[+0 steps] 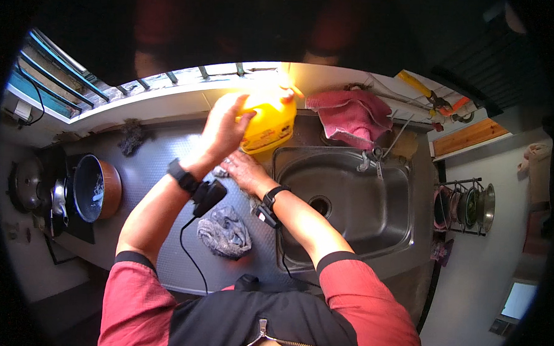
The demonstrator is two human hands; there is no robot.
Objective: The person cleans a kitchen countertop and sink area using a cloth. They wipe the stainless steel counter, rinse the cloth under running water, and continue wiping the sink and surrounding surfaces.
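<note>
My left hand [227,128] grips the side or handle of a yellow plastic bottle [270,127], lifted near the back edge of the counter; glare hides its top. Below it, my right hand [245,171] lies low over the counter beside the sink, its fingers on a small greyish cloth [220,172] that it partly hides. Whether the fingers grip that cloth cannot be told. A crumpled grey-blue cloth [225,231] rests on the textured metal counter nearer my body. Under my right forearm is the stainless steel sink [349,207], with its drain visible.
A pink towel [352,116] hangs behind the faucet [363,161]. A dark scouring tangle [132,137] lies at the counter's back. At left stand a copper-coloured pot [109,190] and metal cookware [28,185]. A dish rack [463,207] is at right, yellow-handled pliers [417,85] at upper right.
</note>
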